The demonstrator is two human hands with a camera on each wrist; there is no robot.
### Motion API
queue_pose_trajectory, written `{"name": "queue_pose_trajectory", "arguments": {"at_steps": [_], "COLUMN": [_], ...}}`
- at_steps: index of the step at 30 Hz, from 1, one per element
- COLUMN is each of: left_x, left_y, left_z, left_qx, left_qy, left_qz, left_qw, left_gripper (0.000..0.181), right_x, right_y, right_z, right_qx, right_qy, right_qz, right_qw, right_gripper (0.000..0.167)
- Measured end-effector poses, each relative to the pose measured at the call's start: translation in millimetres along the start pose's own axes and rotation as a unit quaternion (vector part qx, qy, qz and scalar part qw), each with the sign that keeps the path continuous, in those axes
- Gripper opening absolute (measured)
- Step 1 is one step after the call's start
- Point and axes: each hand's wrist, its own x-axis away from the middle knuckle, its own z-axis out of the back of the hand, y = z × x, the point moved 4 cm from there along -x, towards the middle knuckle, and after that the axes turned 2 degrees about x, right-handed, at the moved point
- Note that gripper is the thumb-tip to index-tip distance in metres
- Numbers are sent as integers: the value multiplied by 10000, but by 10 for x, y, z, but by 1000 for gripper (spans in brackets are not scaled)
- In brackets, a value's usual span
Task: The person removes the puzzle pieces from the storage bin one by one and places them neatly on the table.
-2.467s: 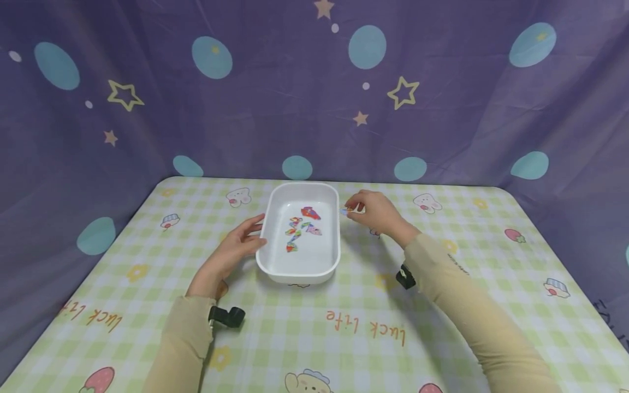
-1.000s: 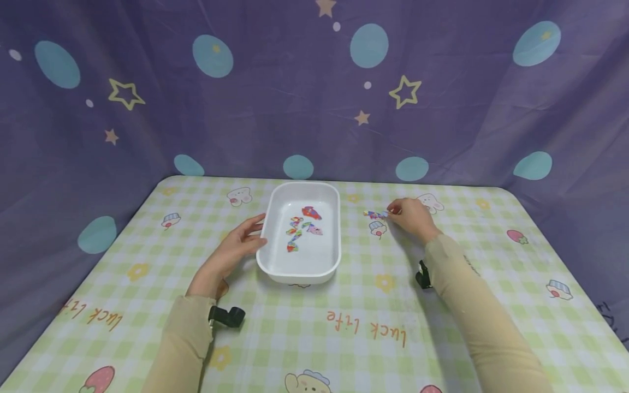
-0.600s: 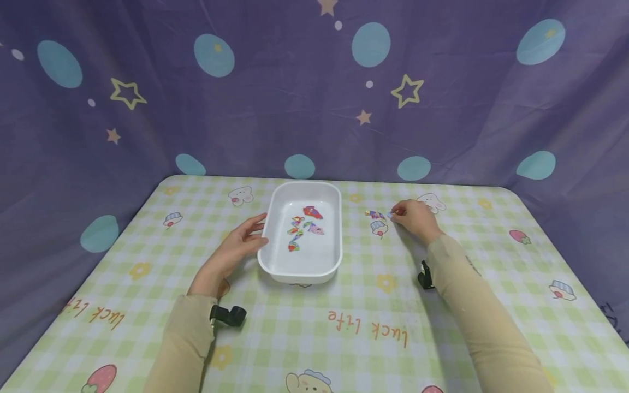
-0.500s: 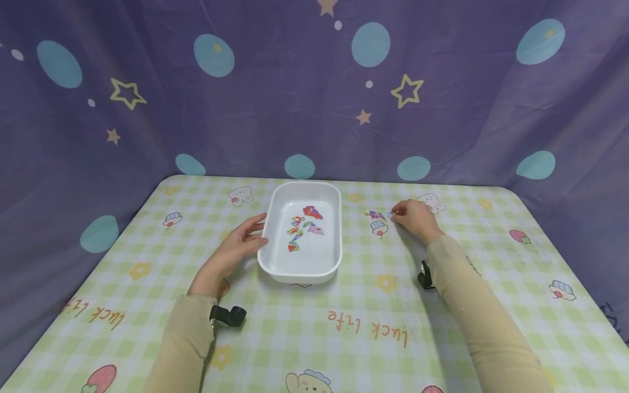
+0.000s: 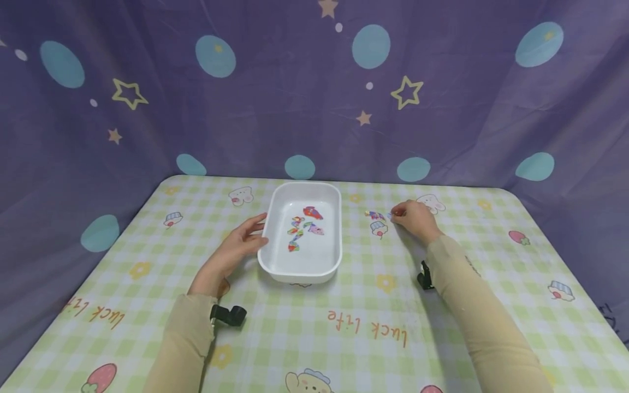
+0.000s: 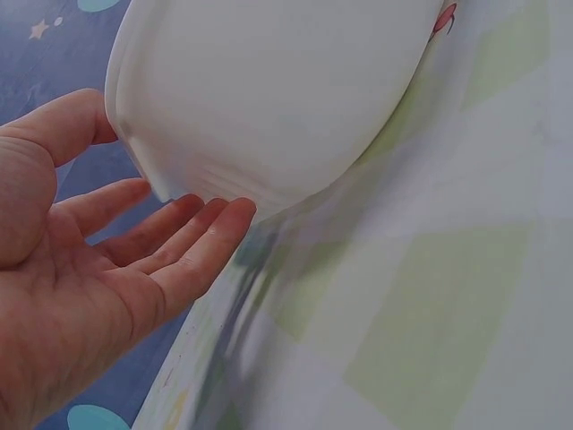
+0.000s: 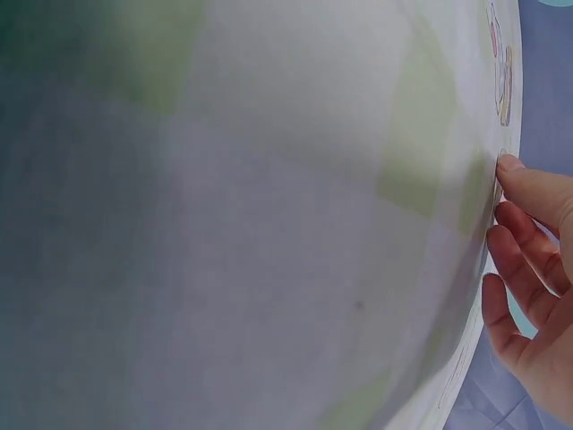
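A white rectangular dish (image 5: 304, 268) stands near the middle of the table, with several small, flat, colourful irregular pieces (image 5: 296, 233) inside. A larger red piece (image 5: 312, 212) lies among them. My left hand (image 5: 231, 252) rests against the dish's left side; in the left wrist view its thumb touches the rim and its loosely extended fingers touch the outer wall. To the right of the dish, my right hand (image 5: 415, 219) pinches a small light-blue flat piece (image 5: 390, 216) at the table surface. Just left of it lies a multicoloured piece (image 5: 375, 215). Fingers partly hide the pinched piece.
The table (image 5: 354, 360) wears a green-and-white checked cover with printed drawings and lettering. Behind it hangs a purple curtain (image 5: 275, 109) with stars and blue ovals. Black wrist mounts (image 5: 228, 315) are on both arms.
My right hand has moved right from beside the dish's rim to the multicoloured piece on the table, then barely shifted over the last half second. My left hand and the dish have stayed put.
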Motion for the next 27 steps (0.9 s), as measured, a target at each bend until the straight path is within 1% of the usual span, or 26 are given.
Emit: {"name": "queue_pose_trajectory", "arguments": {"at_steps": [6, 11, 18, 23, 27], "left_x": [5, 11, 1, -3, -8], "left_y": [-9, 18, 36, 15, 6], "left_z": [-9, -12, 3, 4, 7], "left_qx": [9, 1, -34, -14, 28], "left_qy": [23, 12, 6, -27, -62], "left_qz": [70, 42, 12, 10, -16], "left_qw": [10000, 10000, 10000, 10000, 10000], "left_gripper": [66, 66, 67, 68, 68], "right_x": [10, -4, -26, -44, -56], "right_y": [-24, -124, -374, -588, -765], "right_z": [2, 50, 98, 90, 80], "right_qx": [96, 196, 46, -40, -71], "right_qy": [-21, 78, 104, 116, 119], "right_qz": [-29, 170, 276, 539, 839], "right_qw": [9999, 9996, 9996, 9985, 9964], "right_gripper": [27, 27, 27, 26, 26]}}
